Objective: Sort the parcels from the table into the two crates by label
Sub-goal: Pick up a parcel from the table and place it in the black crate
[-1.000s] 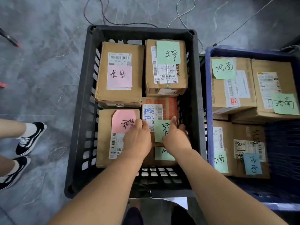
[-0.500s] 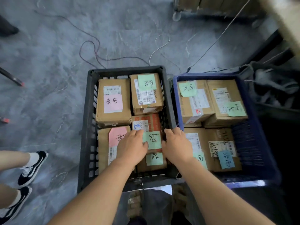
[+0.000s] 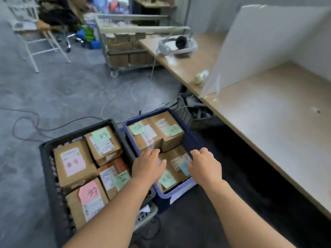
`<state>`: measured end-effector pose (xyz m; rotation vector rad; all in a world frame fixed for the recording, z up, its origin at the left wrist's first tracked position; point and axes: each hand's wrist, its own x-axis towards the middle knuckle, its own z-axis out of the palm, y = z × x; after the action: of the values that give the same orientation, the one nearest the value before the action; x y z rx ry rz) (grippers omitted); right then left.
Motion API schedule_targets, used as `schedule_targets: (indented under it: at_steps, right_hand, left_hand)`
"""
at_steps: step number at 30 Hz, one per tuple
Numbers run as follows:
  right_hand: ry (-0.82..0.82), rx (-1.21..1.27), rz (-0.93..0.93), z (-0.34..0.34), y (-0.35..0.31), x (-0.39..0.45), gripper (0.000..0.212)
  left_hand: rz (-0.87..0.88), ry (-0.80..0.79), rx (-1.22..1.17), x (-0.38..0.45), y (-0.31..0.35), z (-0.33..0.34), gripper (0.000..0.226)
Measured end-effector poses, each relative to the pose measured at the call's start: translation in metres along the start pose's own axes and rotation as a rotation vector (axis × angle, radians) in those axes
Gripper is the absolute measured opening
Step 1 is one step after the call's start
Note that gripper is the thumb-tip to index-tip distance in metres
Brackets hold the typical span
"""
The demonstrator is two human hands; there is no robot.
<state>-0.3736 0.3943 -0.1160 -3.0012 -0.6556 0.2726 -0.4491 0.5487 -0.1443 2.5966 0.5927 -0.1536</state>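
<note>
Blur makes the sticky notes [image 3: 102, 136] unreadable.

Black crate [image 3: 47, 153] and blue crate [image 3: 192, 183] side by side on floor, both packed with labelled brown parcels [image 3: 73, 161].

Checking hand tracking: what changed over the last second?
Both hands moved right, from the black crate to above the blue crate: left hand, right hand, neither gripping anything. The camera tilted up, showing the table. Parcels stayed put.
</note>
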Motion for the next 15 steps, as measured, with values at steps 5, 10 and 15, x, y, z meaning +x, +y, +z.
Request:
schedule_targets:
  at_steps: [5,10,15]
  right_hand:
    - [0.151,0.016,0.122,-0.049,0.069,-0.020,0.031]
    - [0.234,0.062,0.224,-0.075,0.148,-0.053,0.034]
    - [0.275,0.071,0.339,-0.085,0.240,-0.097,0.037]
  left_hand:
    - [0.189,0.057,0.021,0.012,0.087,-0.017,0.053]
    - [0.309,0.062,0.055,0.002,0.180,-0.002,0.050]
    - [0.434,0.019,0.098,-0.020,0.278,0.037,0.055]
